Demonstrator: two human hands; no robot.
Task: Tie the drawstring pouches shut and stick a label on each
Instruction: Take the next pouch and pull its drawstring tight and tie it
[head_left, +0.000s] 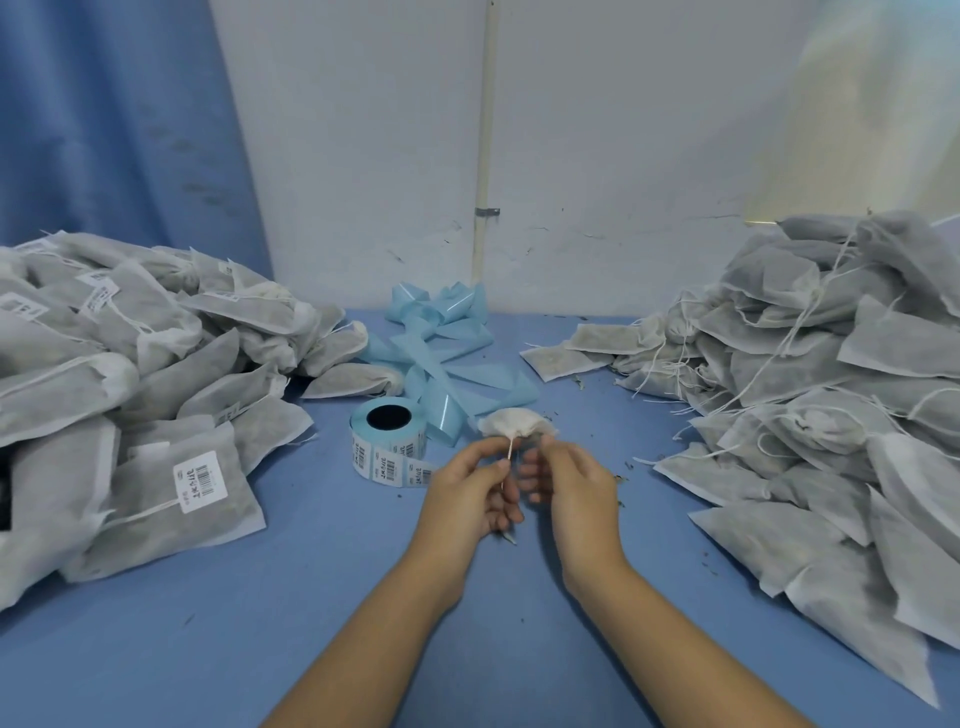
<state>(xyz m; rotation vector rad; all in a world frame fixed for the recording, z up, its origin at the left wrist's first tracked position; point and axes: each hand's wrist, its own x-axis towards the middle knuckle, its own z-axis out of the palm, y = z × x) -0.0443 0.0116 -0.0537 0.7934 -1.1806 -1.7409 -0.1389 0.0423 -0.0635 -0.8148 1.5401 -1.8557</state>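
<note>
matt fabric pouches (156, 364), glossy paper label roll (388, 441)

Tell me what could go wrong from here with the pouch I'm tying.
The drawstring is thin and held only by the left hand in a fingertip pinch, so it may slip before the pouch is knotted. Crumbs on the table could foul glue on labels from the label roll.
</note>
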